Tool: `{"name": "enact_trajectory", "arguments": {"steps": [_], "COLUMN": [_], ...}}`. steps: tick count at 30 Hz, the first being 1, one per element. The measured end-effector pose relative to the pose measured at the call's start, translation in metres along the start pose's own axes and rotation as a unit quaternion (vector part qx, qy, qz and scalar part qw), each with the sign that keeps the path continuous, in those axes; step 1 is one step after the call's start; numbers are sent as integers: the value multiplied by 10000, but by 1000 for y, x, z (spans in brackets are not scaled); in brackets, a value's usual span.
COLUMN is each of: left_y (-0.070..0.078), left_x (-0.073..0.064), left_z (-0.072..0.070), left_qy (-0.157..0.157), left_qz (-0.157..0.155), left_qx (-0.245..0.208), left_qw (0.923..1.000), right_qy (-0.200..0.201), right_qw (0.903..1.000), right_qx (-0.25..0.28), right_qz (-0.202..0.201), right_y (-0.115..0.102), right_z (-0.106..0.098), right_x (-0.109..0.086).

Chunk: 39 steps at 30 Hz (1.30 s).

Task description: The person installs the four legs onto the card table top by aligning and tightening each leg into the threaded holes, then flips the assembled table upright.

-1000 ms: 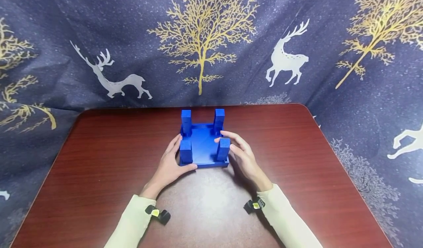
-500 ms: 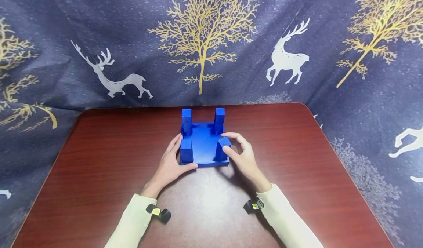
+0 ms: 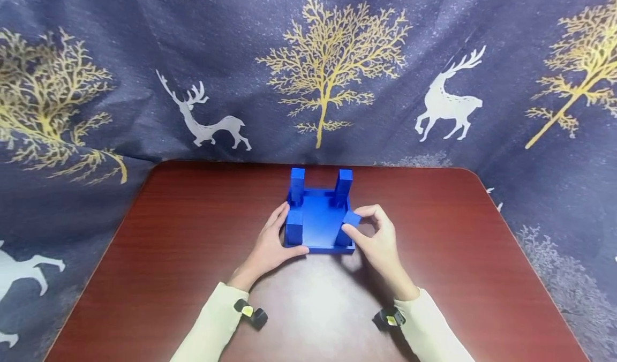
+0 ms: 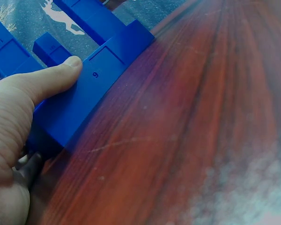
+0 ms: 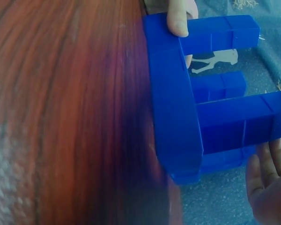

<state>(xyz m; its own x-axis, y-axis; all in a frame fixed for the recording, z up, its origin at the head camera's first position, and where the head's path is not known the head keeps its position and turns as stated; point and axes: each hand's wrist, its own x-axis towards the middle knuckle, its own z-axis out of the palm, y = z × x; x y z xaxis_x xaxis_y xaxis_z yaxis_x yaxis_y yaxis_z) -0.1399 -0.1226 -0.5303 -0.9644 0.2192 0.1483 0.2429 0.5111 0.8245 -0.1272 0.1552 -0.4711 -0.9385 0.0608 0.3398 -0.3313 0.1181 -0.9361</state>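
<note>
A blue square tray-like base (image 3: 320,220) sits on the table with a blue square post standing at each corner. My left hand (image 3: 268,248) grips the base's near left corner, thumb on the front wall and fingers along the left side. In the left wrist view that thumb presses the wall (image 4: 82,110), which carries a small raised number. My right hand (image 3: 384,244) pinches the near right post (image 3: 352,218) at its top between thumb and fingers. This post's top is turned out of line with the others. Its lower end meets the base (image 5: 175,103) in the right wrist view.
The far left post (image 3: 297,182), far right post (image 3: 344,185) and near left post (image 3: 294,228) rise around the base. The dark red wooden table (image 3: 202,233) ends in front of a blue cloth (image 3: 270,19) printed with deer and trees.
My right thumb and fingers have come together on the near right post, and its top has turned. The left hand keeps its hold. The head view has shifted, moving everything to the right in it.
</note>
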Motion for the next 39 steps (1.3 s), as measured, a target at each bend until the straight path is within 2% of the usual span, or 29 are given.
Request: {"name": "enact_trajectory", "arguments": {"steps": [3,6,9,13,17,25,32,39], "left_y": [0,0,0,-1,0,1,1,0], "left_x": [1,0,-1,-2,-1,-1,1,0], "left_z": [3,3,1,2,5,-1,3,-1], "left_qy": [-47,-78,-59,-67,-115,-104,-156,-65], "left_qz": [-24,-57,-66,-108,-142,-258,-168,-140], "left_qx": [16,9,-18,-12,-41,-10,33,-54], "left_qw": [10000,10000,10000,9999,9998,9996,9997,9999], "right_qy": [79,-55,-489,-1153,-1385,-1050,-297,-122], "right_qw": [9999,9999,9984,9893,9841,9885,9994,9994], "right_qx": [-118,-85,282,820,984,1014,64,-332], "right_qz": [42,13,-77,-358,-513,-407,-153,25], "right_y": [0,1,3,6,6,8,4,3], "right_z": [-3,-4,-4,-8,-12,-6,-6,1], "right_x": [-1,-2,-1,-2,-3,0,-4,-3]}}
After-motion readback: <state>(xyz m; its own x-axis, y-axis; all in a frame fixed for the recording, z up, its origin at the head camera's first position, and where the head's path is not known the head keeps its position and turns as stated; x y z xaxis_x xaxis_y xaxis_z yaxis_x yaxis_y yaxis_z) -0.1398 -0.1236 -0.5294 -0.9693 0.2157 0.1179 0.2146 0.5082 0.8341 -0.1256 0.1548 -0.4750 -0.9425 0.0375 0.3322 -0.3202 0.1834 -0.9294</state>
